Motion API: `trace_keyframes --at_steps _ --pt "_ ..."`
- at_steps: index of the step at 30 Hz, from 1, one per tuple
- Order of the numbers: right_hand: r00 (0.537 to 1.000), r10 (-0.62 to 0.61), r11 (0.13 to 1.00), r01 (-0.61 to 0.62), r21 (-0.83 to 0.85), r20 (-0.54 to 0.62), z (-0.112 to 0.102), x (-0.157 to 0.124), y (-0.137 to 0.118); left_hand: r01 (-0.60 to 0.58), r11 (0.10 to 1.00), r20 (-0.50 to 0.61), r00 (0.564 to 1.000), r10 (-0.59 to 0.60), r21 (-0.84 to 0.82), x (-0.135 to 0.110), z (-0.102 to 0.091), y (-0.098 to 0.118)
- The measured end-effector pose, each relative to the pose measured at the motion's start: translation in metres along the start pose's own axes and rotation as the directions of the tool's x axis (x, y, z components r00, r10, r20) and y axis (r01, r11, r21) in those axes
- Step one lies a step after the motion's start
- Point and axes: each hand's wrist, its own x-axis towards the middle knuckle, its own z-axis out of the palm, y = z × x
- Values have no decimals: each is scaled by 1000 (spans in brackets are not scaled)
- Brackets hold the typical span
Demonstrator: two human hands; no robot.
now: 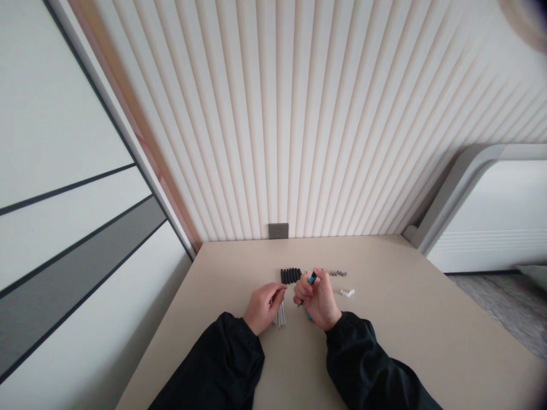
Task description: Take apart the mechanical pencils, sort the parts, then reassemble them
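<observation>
My right hand (317,300) is wrapped round a blue-and-black pen part (312,278), whose black end sticks up between thumb and fingers. My left hand (265,306) faces it, thumb and forefinger pinched together; whatever they hold is too small to make out. Thin silvery-white rods, which look like pen refills (280,317), lie beside and partly under the left hand. Beyond the hands a row of short black tubes (291,275) rests on the table. Something blue (309,316) shows below my right hand, mostly hidden.
Small metallic pieces (338,273), perhaps springs or clips, lie behind my right hand, and small white pieces (347,292) lie to its right. The beige table (410,330) meets a ribbed wall with a dark socket (278,230). A white cabinet stands left, a bed headboard right.
</observation>
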Motion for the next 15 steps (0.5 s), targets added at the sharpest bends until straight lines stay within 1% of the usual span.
trace_keyframes --at_steps 4,7,11,15 --pt "1000 -21 1000 21 19 -10 0 0 5 -56 998 15 998 55 31 0 -2 6" --pt "998 -55 997 55 49 0 2 -2 8 -91 994 55 995 88 59 1 -4 9" --pt "996 -85 994 86 63 -20 6 -3 10 -137 988 103 986 129 70 0 -5 12" --pt "995 -103 993 103 60 -5 8 -1 13 -124 990 95 988 118 66 -2 -4 15"
